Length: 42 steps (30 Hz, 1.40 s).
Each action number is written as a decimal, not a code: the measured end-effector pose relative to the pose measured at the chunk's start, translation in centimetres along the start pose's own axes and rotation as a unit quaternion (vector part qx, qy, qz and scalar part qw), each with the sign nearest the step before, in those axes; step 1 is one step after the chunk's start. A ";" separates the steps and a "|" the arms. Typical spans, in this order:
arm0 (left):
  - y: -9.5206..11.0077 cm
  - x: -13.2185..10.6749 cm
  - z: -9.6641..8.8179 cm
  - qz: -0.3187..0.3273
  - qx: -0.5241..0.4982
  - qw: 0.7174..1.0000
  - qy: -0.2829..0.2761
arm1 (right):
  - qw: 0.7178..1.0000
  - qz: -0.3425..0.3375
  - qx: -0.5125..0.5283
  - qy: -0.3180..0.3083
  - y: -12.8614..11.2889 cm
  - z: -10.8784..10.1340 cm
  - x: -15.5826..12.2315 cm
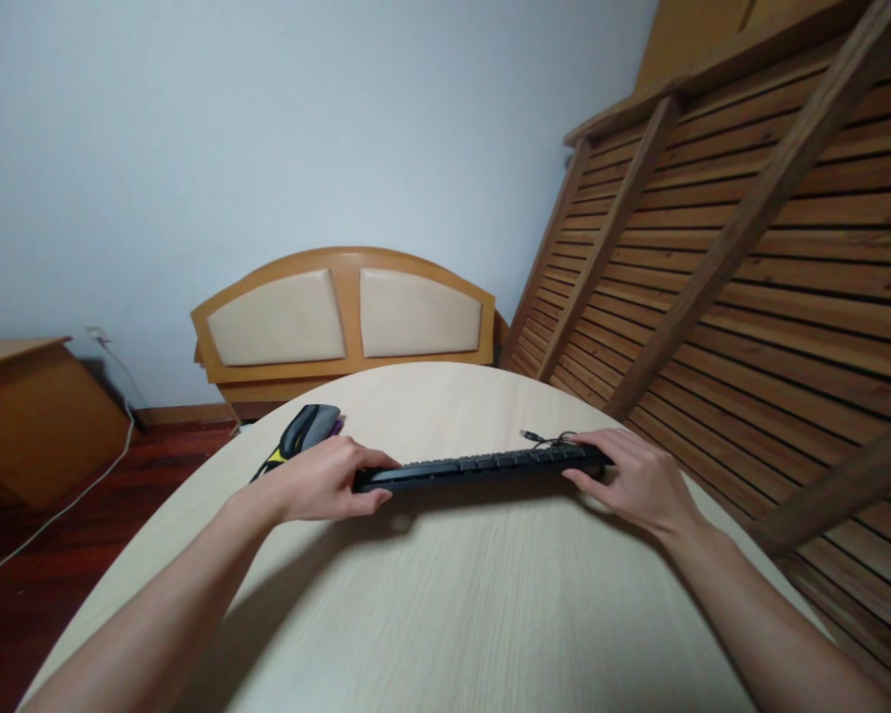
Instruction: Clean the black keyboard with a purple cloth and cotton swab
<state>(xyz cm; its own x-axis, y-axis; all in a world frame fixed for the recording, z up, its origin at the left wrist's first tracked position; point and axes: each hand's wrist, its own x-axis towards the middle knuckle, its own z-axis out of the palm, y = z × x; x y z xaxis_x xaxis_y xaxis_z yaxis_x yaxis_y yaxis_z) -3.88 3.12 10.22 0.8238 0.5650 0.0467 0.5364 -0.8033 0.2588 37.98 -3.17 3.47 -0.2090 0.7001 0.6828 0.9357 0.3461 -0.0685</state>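
Note:
A black keyboard [482, 467] is held level, its long front edge turned toward me, over the round pale wood table [490, 604]. My left hand [331, 477] is closed on its left end, thumb along the near edge and fingers over the far side. Its right end is gripped by my right hand [635, 477] in the same way. Behind the keyboard, near my right hand, lies a thin black cable [553, 439] with a plug. A shadow falls on the table below the keyboard; its underside is hidden.
Beyond my left hand a grey, black and yellow item [308, 431] lies on the table, partly covered. A wooden headboard [350, 317] with cream panels stands behind. Slatted wood panels [713, 257] lean at the right. At the left are a wooden desk [37, 416] and a white cord [81, 492].

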 end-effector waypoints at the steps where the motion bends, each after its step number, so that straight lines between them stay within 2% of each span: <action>1: 0.1 -0.1 -0.2 -0.001 -0.005 1.000 0.000 | 1.000 0.004 0.007 0.015 0.0 0.0 0.0; 7: 0.4 -0.4 -1.1 -0.019 0.027 0.999 0.023 | 0.995 -0.006 0.028 0.099 0.1 -0.2 0.4; 11: -0.2 -0.3 -0.5 -0.043 0.100 0.992 0.059 | 0.992 0.018 0.029 0.119 -0.2 -0.4 0.7; 14: -0.6 -0.1 0.1 -0.047 0.114 0.990 0.073 | 0.991 0.034 0.018 0.129 -0.5 -0.3 0.8; 25: -1.6 0.1 0.9 -0.038 0.070 0.995 0.056 | 0.989 0.091 0.011 0.113 -0.8 1.7 0.7; 29: -1.7 0.4 1.3 -0.044 0.118 0.990 0.065 | 0.988 0.108 0.023 0.107 -0.8 2.2 0.5; 33: -1.4 0.9 2.4 -0.077 0.177 0.978 0.084 | 0.987 0.122 0.042 0.095 -0.3 3.0 0.3; 37: -1.0 1.5 3.9 -0.108 0.188 0.968 0.126 | 0.985 0.142 0.051 0.078 0.4 4.1 0.2; 42: 1.0 1.8 6.0 -0.065 0.211 0.941 0.255 | 0.984 0.157 0.062 0.057 0.8 4.8 0.4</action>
<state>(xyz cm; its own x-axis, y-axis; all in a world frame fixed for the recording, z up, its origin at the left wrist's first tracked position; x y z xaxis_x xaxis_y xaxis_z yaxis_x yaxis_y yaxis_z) -0.74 2.24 4.81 0.6079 0.5942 0.5267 0.7410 -0.6629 -0.1075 37.31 0.40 0.14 0.1249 0.7124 0.6906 0.9059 0.2021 -0.3723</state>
